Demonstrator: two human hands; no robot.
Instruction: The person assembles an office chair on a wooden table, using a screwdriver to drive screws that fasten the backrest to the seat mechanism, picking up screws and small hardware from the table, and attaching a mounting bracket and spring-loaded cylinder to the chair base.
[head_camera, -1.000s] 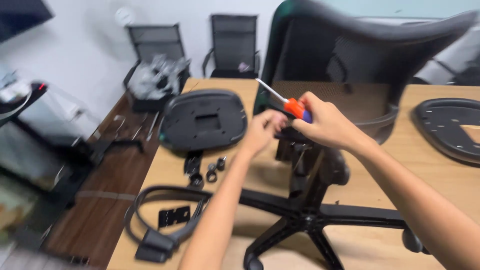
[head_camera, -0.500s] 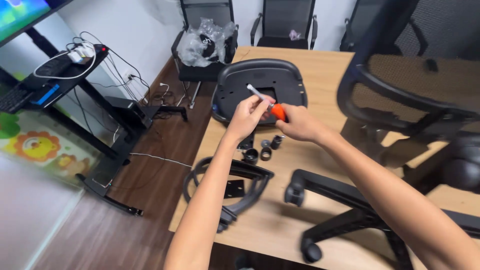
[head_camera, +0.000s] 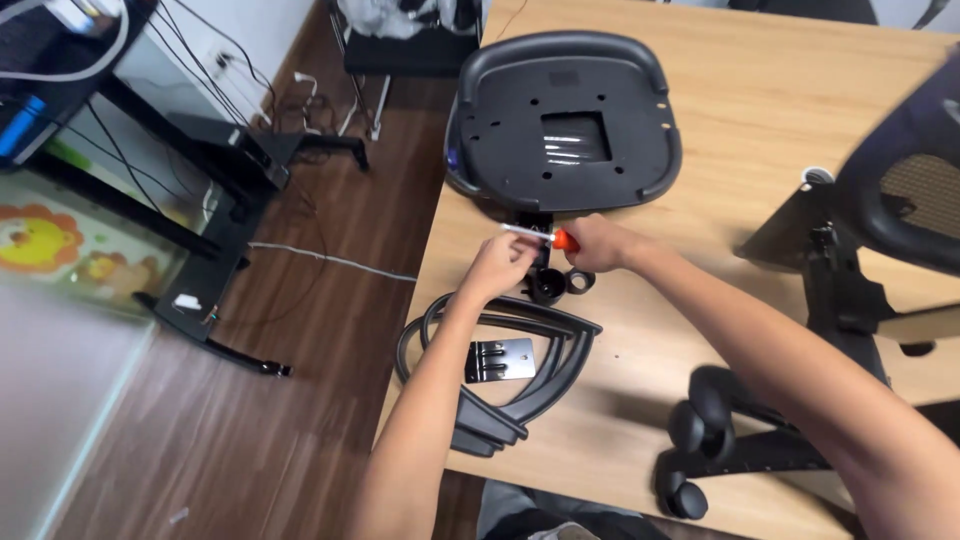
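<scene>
My right hand grips a screwdriver with an orange handle and a silver shaft that points left. My left hand pinches the shaft near its tip. Both hands hover over small black round parts on the wooden table. Just beyond them lies a black plastic seat pan, underside up. Below the hands lie two curved black armrests and a shiny metal bracket plate.
A black mesh chair back and a wheeled chair base stand at the right. Left of the table is a wooden floor with cables, black desk legs and a colourful mat.
The view has tilted down and moved closer to the table edge. Both hands with the screwdriver have dropped lower, towards the small black parts in front of the seat pan.
</scene>
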